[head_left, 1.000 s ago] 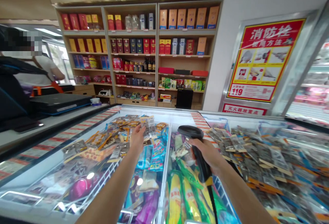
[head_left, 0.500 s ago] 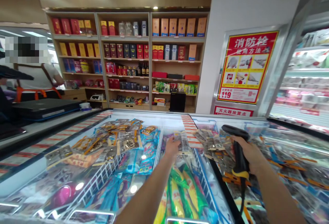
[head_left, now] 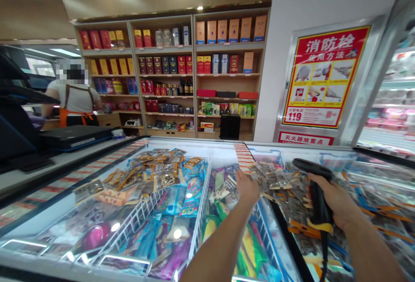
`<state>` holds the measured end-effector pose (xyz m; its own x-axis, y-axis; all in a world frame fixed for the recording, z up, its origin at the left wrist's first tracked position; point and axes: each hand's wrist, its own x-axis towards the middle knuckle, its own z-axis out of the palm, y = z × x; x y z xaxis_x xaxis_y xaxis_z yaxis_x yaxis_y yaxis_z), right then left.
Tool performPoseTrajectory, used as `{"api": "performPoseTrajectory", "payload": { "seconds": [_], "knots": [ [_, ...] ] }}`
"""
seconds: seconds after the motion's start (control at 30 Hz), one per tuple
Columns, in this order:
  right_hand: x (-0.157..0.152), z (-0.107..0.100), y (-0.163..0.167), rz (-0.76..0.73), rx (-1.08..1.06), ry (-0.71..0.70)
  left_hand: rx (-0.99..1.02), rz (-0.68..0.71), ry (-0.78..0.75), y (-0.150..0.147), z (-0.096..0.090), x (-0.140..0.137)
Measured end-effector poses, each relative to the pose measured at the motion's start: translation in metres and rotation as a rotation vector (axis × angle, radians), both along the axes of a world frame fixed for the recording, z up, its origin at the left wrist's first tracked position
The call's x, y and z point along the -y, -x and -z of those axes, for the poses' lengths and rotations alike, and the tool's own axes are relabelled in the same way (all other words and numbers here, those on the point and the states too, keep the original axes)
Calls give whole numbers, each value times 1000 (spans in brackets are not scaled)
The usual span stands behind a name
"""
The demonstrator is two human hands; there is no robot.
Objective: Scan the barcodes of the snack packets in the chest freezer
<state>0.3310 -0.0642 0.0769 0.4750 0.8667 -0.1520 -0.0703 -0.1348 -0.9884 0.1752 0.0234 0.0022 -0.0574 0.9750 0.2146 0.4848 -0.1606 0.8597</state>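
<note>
My right hand (head_left: 332, 198) is wrapped round the grip of a black barcode scanner (head_left: 319, 195) with a yellow trim and a cable hanging down. The scanner is above a heap of small snack packets (head_left: 298, 204) on the right freezer's glass. My left hand (head_left: 248, 187) is over the left freezer near its right edge, beside clear packets (head_left: 270, 174) with pale edges. Its fingers look apart, partly hidden by the hand itself, and no packet shows in them. Left of it, another pile of brown and orange packets (head_left: 155, 172) lies on the glass.
White wire baskets (head_left: 202, 200) under the glass hold blue packs and green and yellow ice-cream wrappers (head_left: 248, 247). A closed black laptop-like case (head_left: 79, 135) rests on the left counter. Behind stand boxed-goods shelves (head_left: 167, 49); a person in an apron (head_left: 79, 100) stands at back left.
My left hand has moved right; the clear packet it held no longer shows in it. The view has turned slightly left. My right hand still holds the barcode scanner over the heap.
</note>
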Motion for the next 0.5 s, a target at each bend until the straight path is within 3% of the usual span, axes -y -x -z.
{"api": "performPoseTrajectory", "payload": {
  "seconds": [0.33,0.5],
  "knots": [
    [-18,4,82,-237,69,29,-572,-411,-45,186,-18,13],
    [-26,6,129,-326,69,11,-714,-450,-11,240,-11,26]
  ]
}}
